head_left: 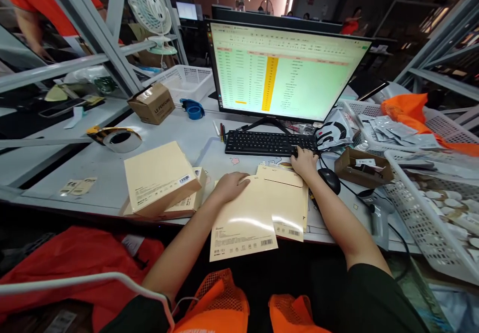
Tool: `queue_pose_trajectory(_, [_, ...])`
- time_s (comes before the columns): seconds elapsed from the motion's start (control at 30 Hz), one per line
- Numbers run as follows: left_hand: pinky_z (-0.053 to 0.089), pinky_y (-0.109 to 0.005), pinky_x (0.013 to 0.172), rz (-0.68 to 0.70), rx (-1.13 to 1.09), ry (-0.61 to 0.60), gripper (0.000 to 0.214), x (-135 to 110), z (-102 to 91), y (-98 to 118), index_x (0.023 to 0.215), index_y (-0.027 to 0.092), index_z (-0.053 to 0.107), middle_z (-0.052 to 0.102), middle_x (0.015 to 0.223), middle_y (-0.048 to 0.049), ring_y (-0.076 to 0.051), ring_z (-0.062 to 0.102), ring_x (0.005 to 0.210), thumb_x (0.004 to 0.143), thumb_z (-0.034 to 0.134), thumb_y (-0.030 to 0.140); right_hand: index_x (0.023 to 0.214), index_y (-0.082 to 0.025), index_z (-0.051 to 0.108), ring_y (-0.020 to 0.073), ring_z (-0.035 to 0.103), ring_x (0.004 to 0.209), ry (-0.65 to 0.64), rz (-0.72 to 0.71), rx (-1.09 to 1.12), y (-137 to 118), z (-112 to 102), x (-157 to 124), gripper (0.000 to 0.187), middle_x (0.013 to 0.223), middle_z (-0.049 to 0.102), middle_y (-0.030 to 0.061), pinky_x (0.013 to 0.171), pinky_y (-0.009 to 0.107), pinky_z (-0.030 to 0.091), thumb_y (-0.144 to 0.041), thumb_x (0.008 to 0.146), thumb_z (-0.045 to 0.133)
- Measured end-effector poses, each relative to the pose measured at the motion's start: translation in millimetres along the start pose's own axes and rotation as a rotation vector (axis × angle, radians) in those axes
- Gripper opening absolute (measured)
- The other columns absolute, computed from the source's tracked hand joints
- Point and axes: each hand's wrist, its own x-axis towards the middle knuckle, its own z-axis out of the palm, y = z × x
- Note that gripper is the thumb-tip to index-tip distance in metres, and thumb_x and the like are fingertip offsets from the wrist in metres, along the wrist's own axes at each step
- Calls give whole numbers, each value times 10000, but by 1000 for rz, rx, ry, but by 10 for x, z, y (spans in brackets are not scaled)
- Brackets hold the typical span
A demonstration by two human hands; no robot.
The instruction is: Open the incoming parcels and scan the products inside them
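My left hand (232, 187) grips the upper left corner of a flat, glossy beige envelope (243, 220), printed with small text and a barcode. The envelope's lower end juts past the desk edge. Partly under it lies another beige envelope (288, 213), with a flap line across its top. My right hand (306, 163) rests at the right end of the black keyboard (258, 143), fingers curved over the keys and holding nothing. A black mouse (330, 180) lies beside my right forearm. Stacked beige boxes (160, 178) stand left of my left hand.
A monitor (284, 73) showing a spreadsheet stands behind the keyboard. Tape rolls (121, 139) and a small carton (152, 104) are at left. On the right are an open brown box (364, 168), a handheld scanner (379, 218) and white baskets (422, 218). A person in orange (48, 1) is at upper left.
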Motion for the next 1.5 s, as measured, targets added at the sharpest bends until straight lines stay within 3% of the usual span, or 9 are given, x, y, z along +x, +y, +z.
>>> queue_pose_trajectory(0.43, [495,-442,1059,-12,10,-3,570,57,50,-81,1353,195,691,705,1347,-95,-331,642,1244,999,411,543,1364,-120,615,352,479,1326,-43,27,27,56,14,-18,479,1451,564,225,1074,488,367,-379,990,464])
queue_pose_trajectory(0.6, [497,-435,1064,-30,-15,-4,568,57,41,-65,1349,210,693,693,1376,-83,-330,633,1267,992,423,560,1459,-110,553,371,392,1424,-33,74,33,113,70,25,561,1599,424,230,1111,537,354,-436,1022,418])
queue_pose_trajectory(0.8, [490,-450,1083,-26,-37,5,574,50,34,-51,1348,194,692,693,1378,-88,-327,638,1259,990,430,558,1489,-72,512,378,335,1476,-22,88,57,180,122,97,597,1627,400,238,1132,561,338,-441,1039,378])
queue_pose_trajectory(0.9, [492,-452,1087,-23,-30,4,574,45,31,-51,1344,194,695,695,1374,-90,-328,640,1260,991,425,557,1495,-51,488,379,316,1486,3,74,70,169,120,115,607,1592,445,257,1132,565,323,-433,1040,366])
queue_pose_trajectory(1.03, [495,-449,1085,-20,-27,5,582,36,20,-40,1348,190,693,695,1375,-98,-329,638,1261,990,421,559,1450,-56,530,382,388,1422,28,44,85,136,80,111,577,1448,587,262,1107,559,321,-424,1033,378])
queue_pose_trajectory(1.17, [484,-452,1097,-30,-38,2,579,32,15,-32,1343,189,693,690,1383,-102,-328,630,1268,989,427,562,1470,-75,518,356,364,1446,59,7,88,96,48,65,556,1461,587,233,1117,525,295,-385,1027,389])
queue_pose_trajectory(1.27, [483,-455,1102,-29,-43,4,570,34,20,-36,1339,193,694,691,1382,-99,-326,632,1267,989,432,559,1414,-117,573,331,464,1345,50,-21,88,58,50,35,500,1389,641,203,1095,494,310,-376,1009,434])
queue_pose_trajectory(1.37, [487,-446,1099,-21,-39,8,559,34,22,-39,1331,203,698,696,1375,-94,-324,637,1266,991,430,555,1359,-115,607,332,498,1292,40,-21,86,31,56,24,462,1333,662,213,1077,494,321,-360,1001,447])
queue_pose_trajectory(1.5, [496,-433,1087,-22,-36,5,544,32,11,-25,1325,213,703,705,1361,-81,-318,644,1260,996,430,547,1389,-110,602,331,472,1347,26,-42,87,35,52,23,473,1410,609,225,1083,482,332,-343,1011,441])
